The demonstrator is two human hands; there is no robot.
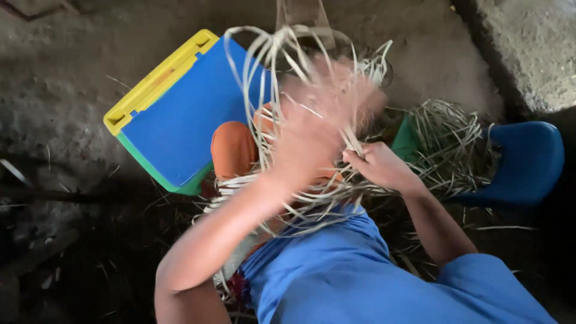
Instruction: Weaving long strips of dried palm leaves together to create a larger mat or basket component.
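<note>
The left hand (318,129) is a blur, raised in the middle of the loops of pale, thin cane strips (282,66), and whether its fingers are spread or closed around any strand cannot be told. Those strips arc up over the flat blue plastic board with the yellow edge and green underside (180,114) and tumble down across the person's lap. The right hand (378,165) sits just right of the board, fingers pinched tight on a few of the strips where they cross. Below the board's lower corner, an orange rounded shape (233,147) shows through the strands, touching the board's edge. Farther right of the board, well apart from it, a loose heap of pale cut strips (447,141) lies on the ground, and beyond that sits a blue plastic seat (531,159). Beneath the board and the hands, the person's blue garment (360,282) fills the lower frame. Above the board's right corner, a wooden frame piece (303,15) stands on the grey dirt floor (66,78).
</note>
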